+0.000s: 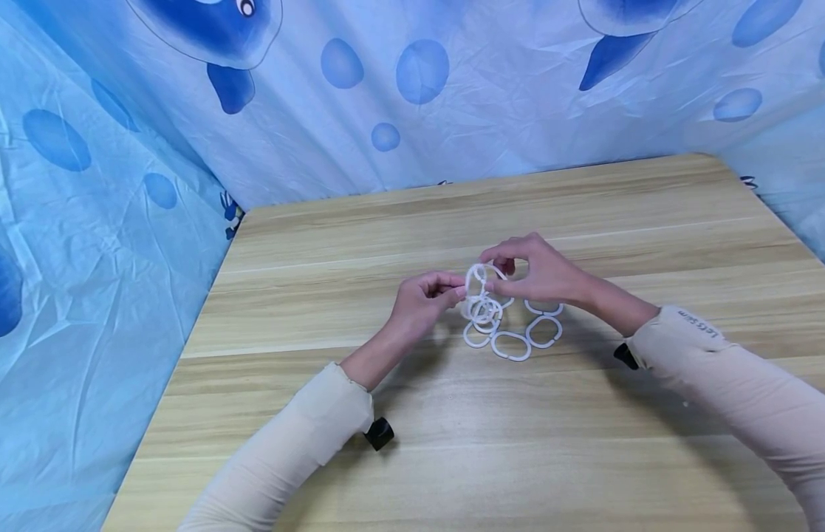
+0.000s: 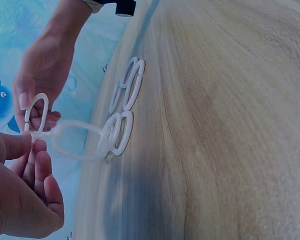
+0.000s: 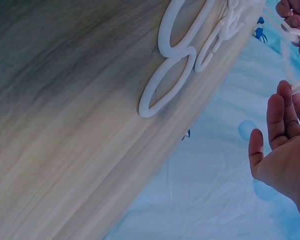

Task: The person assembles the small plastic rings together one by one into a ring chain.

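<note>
A: Head view: what is held above the wooden table [image 1: 651,222]?

B: A chain of white plastic rings [image 1: 501,318] is seen, lifted at its upper end above the middle of the table. The top ring [image 1: 480,275] is pinched between both hands; the lower rings are left lying flat on the wood just below and to the right.

A: How are the fingers set?

B: The left hand [image 1: 422,299] is closed on the raised ring, thumb and forefinger pinched at its left side. The right hand [image 1: 541,272] is curled over the same ring from the right, with the fingertips [image 1: 495,258] pinched on its upper edge. In the left wrist view the pinch [image 2: 32,134] is confirmed, with a loop stretched down to the rings on the table [image 2: 121,131].

A: What could go wrong from here?

B: The ring could probably be let slip, since it is held only by fingertips and is thin and smooth; the chain would then be dropped back on the pile. The hanging links could also be tangled or twisted if the raised end were pulled sideways.

A: And further out?

B: Blue patterned cloth [image 1: 452,89] is hung behind and to the left. Black wrist mounts [image 1: 380,433] are worn below beige sleeves [image 1: 731,369].
</note>
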The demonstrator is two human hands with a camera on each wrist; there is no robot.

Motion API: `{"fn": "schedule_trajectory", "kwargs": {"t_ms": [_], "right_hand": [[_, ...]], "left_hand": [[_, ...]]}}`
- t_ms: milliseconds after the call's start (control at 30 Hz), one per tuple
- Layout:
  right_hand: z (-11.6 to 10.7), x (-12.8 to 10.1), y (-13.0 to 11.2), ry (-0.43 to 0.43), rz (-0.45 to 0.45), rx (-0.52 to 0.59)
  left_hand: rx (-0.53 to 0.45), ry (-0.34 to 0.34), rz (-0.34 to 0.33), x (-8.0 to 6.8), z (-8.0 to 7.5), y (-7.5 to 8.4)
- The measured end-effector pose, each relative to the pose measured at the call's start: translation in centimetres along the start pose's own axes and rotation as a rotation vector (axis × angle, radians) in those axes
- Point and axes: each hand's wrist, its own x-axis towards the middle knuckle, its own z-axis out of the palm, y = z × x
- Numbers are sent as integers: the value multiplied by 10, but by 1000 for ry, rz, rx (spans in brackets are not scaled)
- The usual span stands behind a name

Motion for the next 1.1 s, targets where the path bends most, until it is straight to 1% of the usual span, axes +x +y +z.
{"fn": "schedule_trajectory", "kwargs": {"t_ms": [233, 400, 500, 600, 700, 900, 1033, 1100], "right_hand": [[2, 0, 1, 18, -57, -39], [3, 1, 0, 15, -48, -40], [3, 0, -1, -1, -12, -16], [5, 0, -3, -44, 26, 13], [6, 0, -3, -85, 39, 43], [10, 1, -5, -127, 11, 116], [10, 0, -7, -140, 29, 117], [10, 0, -8, -154, 45, 117]], "left_hand": [[11, 40, 17, 0, -2, 1], [-13, 65, 46, 0, -2, 2], [-9, 48, 93, -1, -1, 2], [17, 21, 144, 0, -1, 1], [39, 3, 171, 0, 0, 0], [66, -20, 190, -1, -1, -1], [78, -18, 177, -1, 0, -1], [93, -4, 170, -1, 0, -1]]}}
